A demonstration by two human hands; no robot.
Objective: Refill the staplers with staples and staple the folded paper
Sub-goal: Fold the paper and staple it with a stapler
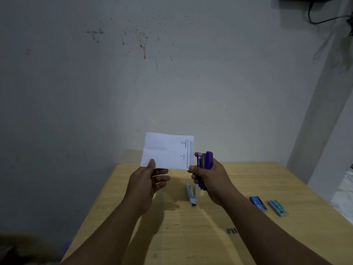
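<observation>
My left hand (pixel 148 180) pinches the lower left corner of a folded white paper (pixel 166 151) with printed text, held upright above the table. My right hand (pixel 209 178) grips a purple stapler (pixel 205 162), its nose pointing up beside the paper's lower right corner; its thumb touches that corner. A light blue stapler (pixel 192 195) lies opened out on the wooden table (pixel 191 236), just below my right hand. A loose strip of staples (pixel 231 230) rests nearer the front of the table.
Two staple boxes lie at the right of the table: a blue one (pixel 258 203) and a green one (pixel 278 207). A stained wall stands behind the table. The table's left edge runs diagonally from the far left corner toward me.
</observation>
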